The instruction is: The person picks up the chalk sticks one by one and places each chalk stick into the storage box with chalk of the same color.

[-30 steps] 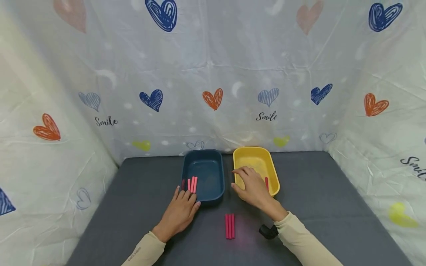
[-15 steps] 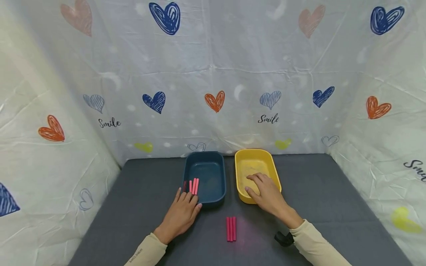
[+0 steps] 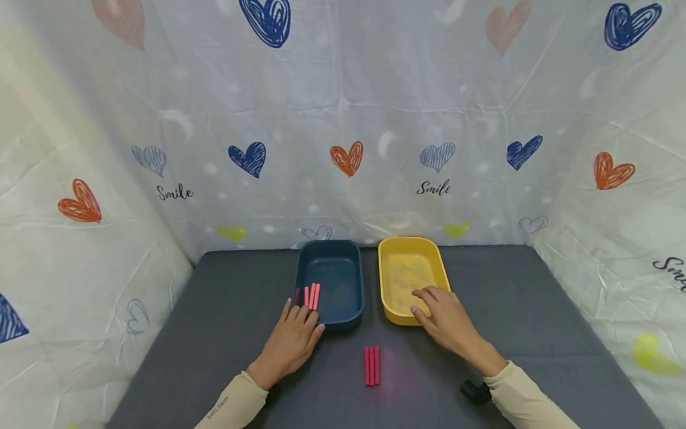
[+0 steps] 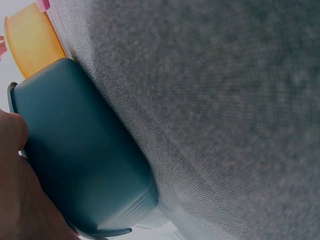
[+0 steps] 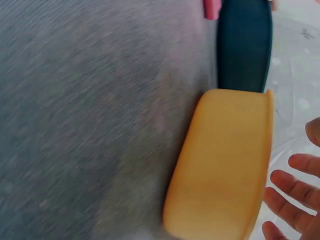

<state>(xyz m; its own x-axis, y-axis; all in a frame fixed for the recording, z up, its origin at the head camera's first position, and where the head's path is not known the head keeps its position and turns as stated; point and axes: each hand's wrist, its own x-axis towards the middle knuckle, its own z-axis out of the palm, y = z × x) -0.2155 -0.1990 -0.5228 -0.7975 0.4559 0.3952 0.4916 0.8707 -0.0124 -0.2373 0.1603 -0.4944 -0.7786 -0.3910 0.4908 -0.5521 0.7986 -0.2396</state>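
Observation:
My left hand rests at the near left rim of a dark blue tray, fingers reaching over the edge. Just beyond the fingertips, several slim pink sticks lean inside; the leftmost looks darker. The left wrist view has the thumb against the rim of the blue tray. Over the near right corner of a yellow tray hovers my right hand, fingers loosely bent and holding nothing. In the right wrist view its fingers are spread beside the yellow tray. My hand hides that tray's near right corner.
Three darker pink sticks lie side by side on the grey table, nearer than the trays. A black wrist device hangs at the right sleeve. A white curtain with printed hearts stands behind the trays.
My right hand has moved right and nearer, from over the yellow tray's left part to its near right corner. It now covers where a red stick showed inside. The left hand has stayed.

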